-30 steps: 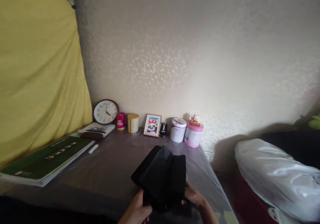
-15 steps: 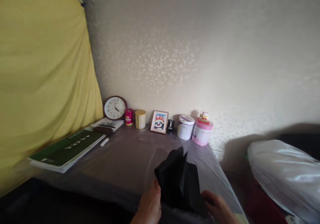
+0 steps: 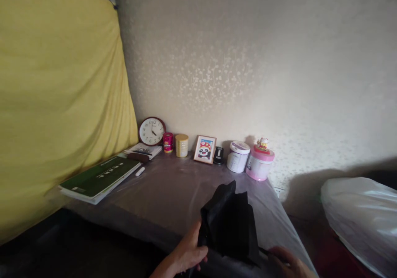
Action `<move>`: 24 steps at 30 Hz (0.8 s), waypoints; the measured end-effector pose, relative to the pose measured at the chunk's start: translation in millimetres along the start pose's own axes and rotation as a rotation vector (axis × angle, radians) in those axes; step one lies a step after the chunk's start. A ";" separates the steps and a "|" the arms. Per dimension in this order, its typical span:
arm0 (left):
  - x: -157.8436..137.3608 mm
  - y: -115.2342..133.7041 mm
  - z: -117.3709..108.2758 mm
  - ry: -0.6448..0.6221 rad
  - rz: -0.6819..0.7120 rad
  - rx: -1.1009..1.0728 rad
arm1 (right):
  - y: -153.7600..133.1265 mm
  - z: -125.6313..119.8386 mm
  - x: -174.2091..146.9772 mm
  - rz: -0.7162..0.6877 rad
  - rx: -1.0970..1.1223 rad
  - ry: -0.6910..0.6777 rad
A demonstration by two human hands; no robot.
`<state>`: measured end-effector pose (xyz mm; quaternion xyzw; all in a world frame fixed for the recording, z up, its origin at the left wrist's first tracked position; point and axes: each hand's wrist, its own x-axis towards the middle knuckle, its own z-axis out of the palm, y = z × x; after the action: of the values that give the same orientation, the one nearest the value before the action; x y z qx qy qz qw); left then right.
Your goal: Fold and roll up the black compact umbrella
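Note:
A black folded fabric item (image 3: 231,224) with loose pleats and pointed edges stands up in front of me, above the near part of the table. Its exact kind does not show. My left hand (image 3: 190,249) is closed on its lower left side, thumb towards me and some fingers hidden behind the cloth. At the lower right, my right hand (image 3: 288,261) is closed on a thin dark strip that runs from the fabric's lower right edge. The tips of those fingers are partly blurred and dim.
On the covered table (image 3: 161,187) lie green books (image 3: 102,177), a white pen-like object (image 3: 140,171) and a brown case (image 3: 138,157). Along the wall stand a clock (image 3: 152,131), a framed panda picture (image 3: 205,150) and several tins and tubs. A white plastic bag (image 3: 366,212) is right.
The view has swung slightly left, so things sit further right. The black fabric has spread wider, and a thin dark strip now shows at my right hand. My left thumb has shifted lower.

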<state>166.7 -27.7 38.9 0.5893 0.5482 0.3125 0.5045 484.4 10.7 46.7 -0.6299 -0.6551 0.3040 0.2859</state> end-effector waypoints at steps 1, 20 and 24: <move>-0.2 -0.9 1.9 -0.008 -0.012 -0.077 | 0.7 0.3 2.5 0.001 0.018 0.052; -6.9 31.1 42.7 0.098 -0.024 0.681 | -108.9 52.7 24.8 0.000 0.143 0.312; -5.9 33.2 44.1 0.092 -0.030 0.687 | -109.5 50.6 32.4 0.011 0.245 0.239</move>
<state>217.2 -40.7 58.1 0.7021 0.6521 0.1286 0.2557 373.4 38.8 96.6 -0.6257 -0.5709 0.3060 0.4348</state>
